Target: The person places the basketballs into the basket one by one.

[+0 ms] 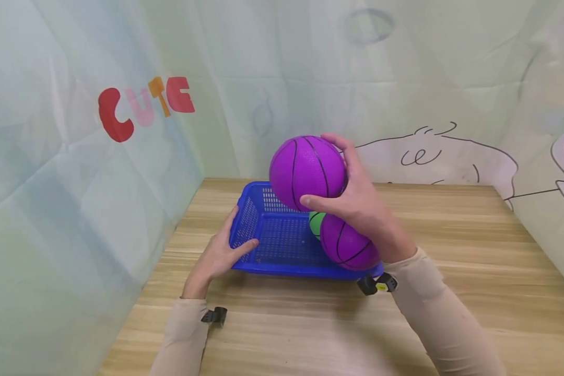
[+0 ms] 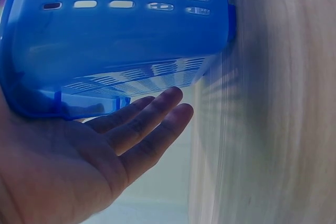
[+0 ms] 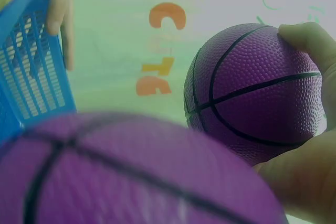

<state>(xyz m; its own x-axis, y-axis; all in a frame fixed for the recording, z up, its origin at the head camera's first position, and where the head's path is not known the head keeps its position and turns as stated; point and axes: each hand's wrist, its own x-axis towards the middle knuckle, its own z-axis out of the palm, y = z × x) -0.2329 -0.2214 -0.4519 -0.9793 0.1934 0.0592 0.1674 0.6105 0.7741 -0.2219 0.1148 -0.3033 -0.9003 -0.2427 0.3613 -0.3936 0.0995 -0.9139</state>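
My right hand [image 1: 364, 201] grips a purple toy basketball [image 1: 305, 169] with black lines, thumb in front and fingers behind, raised above the blue plastic basket [image 1: 303, 271]. A second purple basketball [image 1: 350, 245] sits at the basket's right end, under my right wrist. Beside it shows part of a green ball [image 1: 315, 223], the rest hidden. At the basket's left end, my left hand [image 1: 219, 253] holds the rim, its thumb over the near corner and its fingers along the outer wall. The left wrist view shows those fingers [image 2: 149, 129] extended below the rim.
The basket stands on a wood-grain table [image 1: 282, 329]. Printed cloth walls hang on the left, back and right, with the letters CUTE [image 1: 115, 115] on the left one. Each wrist wears a small black camera [image 1: 214, 316].
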